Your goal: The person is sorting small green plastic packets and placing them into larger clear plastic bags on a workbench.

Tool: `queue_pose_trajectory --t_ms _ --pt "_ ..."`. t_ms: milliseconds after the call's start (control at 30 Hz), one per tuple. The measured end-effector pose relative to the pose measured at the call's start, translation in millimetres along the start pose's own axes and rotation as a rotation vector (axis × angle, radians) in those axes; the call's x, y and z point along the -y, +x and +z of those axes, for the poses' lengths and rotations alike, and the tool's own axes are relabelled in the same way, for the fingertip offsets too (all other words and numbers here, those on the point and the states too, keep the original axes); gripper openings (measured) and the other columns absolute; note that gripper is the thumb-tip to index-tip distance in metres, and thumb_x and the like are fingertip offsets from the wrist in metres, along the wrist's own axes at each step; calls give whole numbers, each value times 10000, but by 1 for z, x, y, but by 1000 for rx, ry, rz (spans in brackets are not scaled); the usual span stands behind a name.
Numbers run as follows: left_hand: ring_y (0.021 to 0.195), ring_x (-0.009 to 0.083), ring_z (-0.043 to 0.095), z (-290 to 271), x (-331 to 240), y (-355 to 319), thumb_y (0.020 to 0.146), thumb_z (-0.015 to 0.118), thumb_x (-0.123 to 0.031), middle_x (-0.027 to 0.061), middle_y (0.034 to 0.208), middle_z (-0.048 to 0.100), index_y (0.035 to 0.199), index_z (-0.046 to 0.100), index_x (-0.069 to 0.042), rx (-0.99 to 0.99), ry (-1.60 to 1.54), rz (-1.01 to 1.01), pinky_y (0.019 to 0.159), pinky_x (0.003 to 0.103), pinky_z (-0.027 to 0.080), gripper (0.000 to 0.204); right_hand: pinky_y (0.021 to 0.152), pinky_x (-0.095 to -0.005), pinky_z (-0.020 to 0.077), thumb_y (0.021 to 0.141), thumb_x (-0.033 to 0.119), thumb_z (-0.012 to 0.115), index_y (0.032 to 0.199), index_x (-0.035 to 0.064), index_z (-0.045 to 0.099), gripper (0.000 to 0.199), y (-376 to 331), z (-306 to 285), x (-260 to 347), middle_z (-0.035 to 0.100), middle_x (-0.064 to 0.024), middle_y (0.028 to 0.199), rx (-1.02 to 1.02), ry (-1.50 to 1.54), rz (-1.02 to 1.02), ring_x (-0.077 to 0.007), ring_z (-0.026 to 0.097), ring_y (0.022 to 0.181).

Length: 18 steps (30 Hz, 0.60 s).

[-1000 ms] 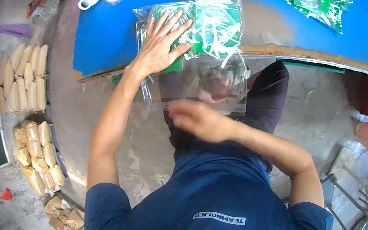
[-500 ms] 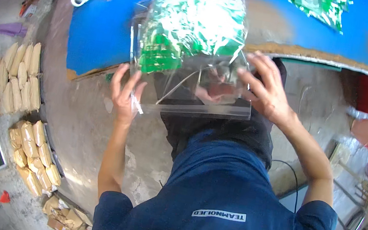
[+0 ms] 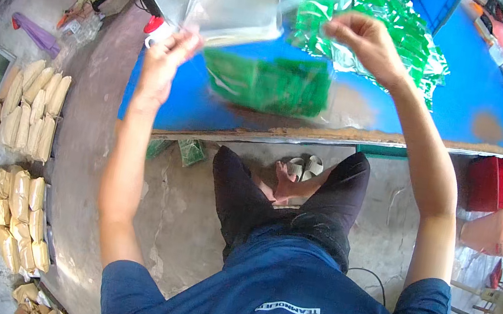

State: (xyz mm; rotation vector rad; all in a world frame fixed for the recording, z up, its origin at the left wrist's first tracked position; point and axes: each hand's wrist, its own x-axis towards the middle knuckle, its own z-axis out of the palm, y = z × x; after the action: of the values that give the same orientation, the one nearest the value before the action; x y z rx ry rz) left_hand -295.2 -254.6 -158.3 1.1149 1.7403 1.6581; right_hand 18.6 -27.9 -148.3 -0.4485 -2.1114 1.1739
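A clear plastic bag with flat green packets in it is in front of me, over the near edge of the blue table; it is blurred by motion. My left hand is raised left of it, with thumb and fingers pinched on clear film. To the right and farther up, my right hand pinches more clear film, thumb against fingertips. The film looks like the upper part of the same bag, though its see-through edges are hard to follow. Behind my right hand lies a large heap of shiny green packets.
A metal tray stands at the table's back left, a red-and-white container beside it. The blue table has a worn brown front edge. Brown paper sacks are stacked at left. A red bin and a fan stand at right.
Both hands have risen and moved farther over the table with the bag. Its green packets now hang lower, nearer the table edge. My head view has shifted, showing more of the tray and heap.
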Motion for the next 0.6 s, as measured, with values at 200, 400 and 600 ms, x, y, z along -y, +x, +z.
queue_pose_trajectory --t_ms 200,400,600 --pt "1039 168 650 -17 4 11 975 631 -181 85 1086 697 1124 682 -27 67 -272 180 963 332 498 220 846 -274 517 956 245 656 1001 -13 707 266 5 -2 26 723 -52 927 -49 112 -124 -103 650 873" --pt "983 147 648 -4 40 2 864 738 -89 72 1055 699 1111 675 -4 125 31 57 927 292 493 268 811 -278 519 940 211 653 965 16 722 208 6 4 -7 724 -47 903 92 20 44 -101 651 855" --pt "957 151 650 -27 24 25 906 681 -30 53 1006 681 1036 659 -41 -30 -402 182 911 289 501 133 855 -270 511 984 268 615 991 -1 709 284 49 10 44 714 -37 928 -54 78 -94 -96 647 880"
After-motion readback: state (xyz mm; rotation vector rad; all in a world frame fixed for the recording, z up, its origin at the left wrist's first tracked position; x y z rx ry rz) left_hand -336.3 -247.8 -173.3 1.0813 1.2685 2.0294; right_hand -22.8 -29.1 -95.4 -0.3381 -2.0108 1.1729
